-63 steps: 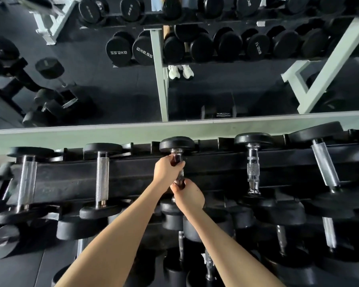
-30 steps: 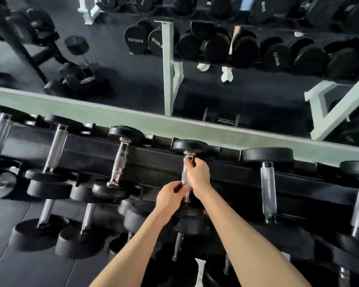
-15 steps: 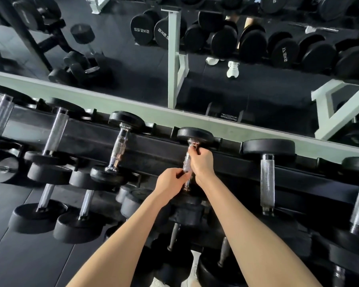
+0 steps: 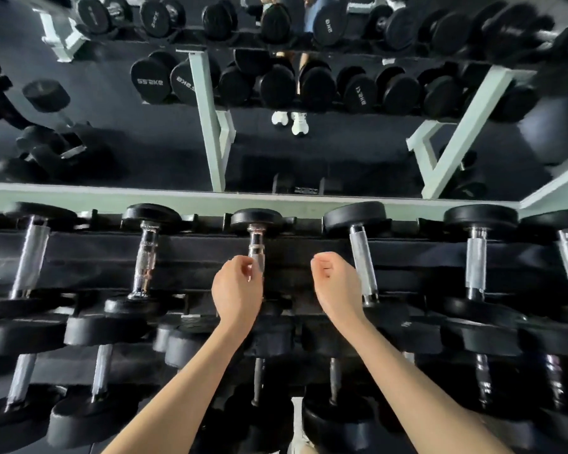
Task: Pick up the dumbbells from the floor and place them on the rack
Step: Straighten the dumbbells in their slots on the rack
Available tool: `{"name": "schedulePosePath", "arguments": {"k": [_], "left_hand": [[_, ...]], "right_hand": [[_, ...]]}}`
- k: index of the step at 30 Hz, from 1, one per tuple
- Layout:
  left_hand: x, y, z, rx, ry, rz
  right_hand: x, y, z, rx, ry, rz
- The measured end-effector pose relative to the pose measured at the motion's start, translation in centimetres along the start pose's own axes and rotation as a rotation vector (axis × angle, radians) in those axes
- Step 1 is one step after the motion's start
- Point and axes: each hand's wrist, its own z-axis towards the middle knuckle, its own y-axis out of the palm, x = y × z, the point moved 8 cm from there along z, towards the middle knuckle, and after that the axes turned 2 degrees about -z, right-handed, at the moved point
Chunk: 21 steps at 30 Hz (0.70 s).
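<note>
Dumbbell [image 4: 255, 239] lies across the rack [image 4: 309, 253], rear head against the mirror. Left hand [image 4: 236, 290] curls loosely at its knurled steel handle; right hand [image 4: 336, 286] beside it is half-curled, empty. Likely heavy, rigid; grasp mid-handle.

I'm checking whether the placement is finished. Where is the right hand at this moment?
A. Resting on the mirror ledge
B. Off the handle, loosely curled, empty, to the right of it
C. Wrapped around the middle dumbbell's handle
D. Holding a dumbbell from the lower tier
B: the right hand hangs loosely curled and empty, right of the middle dumbbell, which sits on the rack.
</note>
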Motion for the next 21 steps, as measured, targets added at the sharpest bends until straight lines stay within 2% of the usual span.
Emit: {"name": "schedulePosePath", "arguments": {"k": [3,5,8,11,13,15,17,21], "left_hand": [[2.9,2.0,-1.8,-0.149,0.074,-0.078],[4.7,4.6,-2.5,-0.282,0.117,-0.121],[7.0,9.2,-3.1,-0.444,0.105,-0.183],[8.9,12.9,-3.4,-0.534,0.021,-0.247],[9.8,15.0,-3.0,-0.574,-0.076,-0.316],[10.8,16.8,-2.5,-0.592,-0.141,-0.383],[11.7,18.1,-1.8,-0.534,-0.160,-0.426],[12.4,18.8,-1.1,-0.402,-0.107,-0.326]], "right_hand": [[4.2,-5.4,-1.6,0.244,0.078,-0.081],[7.2,-7.2,-0.9,0.268,0.156,-0.162],[11.2,-6.9,1.5,0.054,0.254,-0.262],[12.8,-4.6,3.3,-0.247,0.229,-0.274],[13.1,-3.3,4.1,-0.379,0.226,-0.247],[13.2,-2.6,4.8,-0.453,0.215,-0.217],[13.2,-2.1,5.3,-0.495,0.205,-0.142],[13.5,-2.1,5.7,-0.517,0.169,-0.148]]}}
